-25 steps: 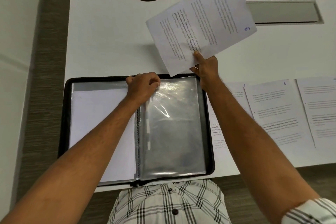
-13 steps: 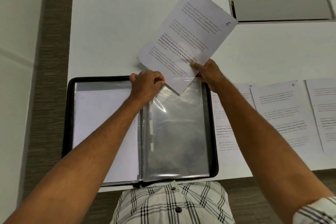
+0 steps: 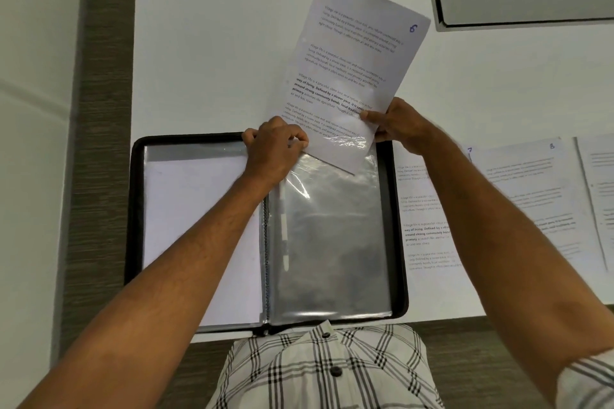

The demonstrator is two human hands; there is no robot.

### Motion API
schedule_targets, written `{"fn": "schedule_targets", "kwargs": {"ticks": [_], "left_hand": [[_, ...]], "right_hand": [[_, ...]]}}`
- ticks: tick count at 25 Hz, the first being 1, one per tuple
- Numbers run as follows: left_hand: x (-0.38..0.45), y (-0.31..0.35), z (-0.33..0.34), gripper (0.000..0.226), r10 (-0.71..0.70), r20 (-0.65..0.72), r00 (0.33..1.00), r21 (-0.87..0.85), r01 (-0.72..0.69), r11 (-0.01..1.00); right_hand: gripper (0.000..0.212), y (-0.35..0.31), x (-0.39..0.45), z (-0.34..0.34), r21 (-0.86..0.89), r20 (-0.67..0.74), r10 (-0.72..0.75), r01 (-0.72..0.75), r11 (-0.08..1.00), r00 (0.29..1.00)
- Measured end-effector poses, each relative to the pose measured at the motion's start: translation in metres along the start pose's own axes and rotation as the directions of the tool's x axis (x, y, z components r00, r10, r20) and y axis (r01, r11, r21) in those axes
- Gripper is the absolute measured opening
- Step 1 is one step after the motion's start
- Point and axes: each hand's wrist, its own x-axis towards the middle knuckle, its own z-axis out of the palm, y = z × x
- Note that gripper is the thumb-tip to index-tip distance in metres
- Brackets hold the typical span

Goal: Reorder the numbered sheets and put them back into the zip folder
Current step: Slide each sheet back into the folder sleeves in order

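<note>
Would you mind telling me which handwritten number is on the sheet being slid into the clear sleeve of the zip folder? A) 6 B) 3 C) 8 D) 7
A: the sheet pinched by the right hand bears a blue handwritten 6 at its far corner, and its lower corner is already inside the clear sleeve whose top the left hand grips.

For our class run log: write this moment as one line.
left hand: holds clear plastic sleeve open | right hand: feeds white printed sheet marked 6 in | sheet: bottom corner inside
</note>
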Motion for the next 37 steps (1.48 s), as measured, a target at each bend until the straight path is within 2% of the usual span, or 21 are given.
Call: {"fn": "schedule_targets", "kwargs": {"ticks": [6, 9, 12, 15, 19, 24, 30, 37], "left_hand": [[0.000, -0.008, -0.003, 0.009, 0.009, 0.024, 1.000, 0.069, -0.011, 0.998], [0.002, -0.013, -0.006, 0.013, -0.044, -0.021, 0.999, 0.071, 0.045, 0.996], [0.011, -0.020, -0.013, 0.030, -0.184, -0.057, 0.981, -0.090, 0.178, 0.980], [0.027, -0.026, -0.022, 0.033, -0.298, 0.027, 0.954, -0.264, 0.295, 0.919], [0.033, -0.028, -0.027, 0.017, -0.269, 0.049, 0.962, -0.185, 0.273, 0.944], [0.031, -0.031, -0.028, 0.023, -0.268, 0.097, 0.959, -0.103, 0.277, 0.955], [0.037, -0.032, -0.037, 0.021, -0.251, 0.202, 0.947, 0.008, 0.255, 0.967], [0.042, -0.031, -0.036, 0.014, -0.254, 0.153, 0.955, -0.234, 0.284, 0.930]], "right_hand": [[0.041, 0.000, -0.001, -0.006, -0.006, 0.031, 0.018, -0.018, 1.000, 0.999], [0.040, -0.003, -0.001, -0.008, -0.044, 0.043, 0.026, -0.024, 0.999, 0.999], [0.036, -0.004, 0.000, -0.009, -0.052, 0.050, 0.032, -0.029, 0.998, 0.998], [0.038, -0.002, 0.002, -0.011, -0.061, 0.050, 0.056, -0.053, 0.997, 0.997], [0.041, -0.003, 0.006, -0.013, -0.102, 0.059, 0.060, -0.054, 0.993, 0.996], [0.042, -0.004, 0.011, -0.014, -0.140, 0.039, 0.049, -0.043, 0.989, 0.998], [0.041, -0.008, 0.009, -0.011, -0.153, 0.028, 0.040, -0.035, 0.988, 0.999], [0.038, -0.020, 0.005, -0.011, -0.214, 0.091, 0.024, -0.004, 0.977, 0.996]]}}
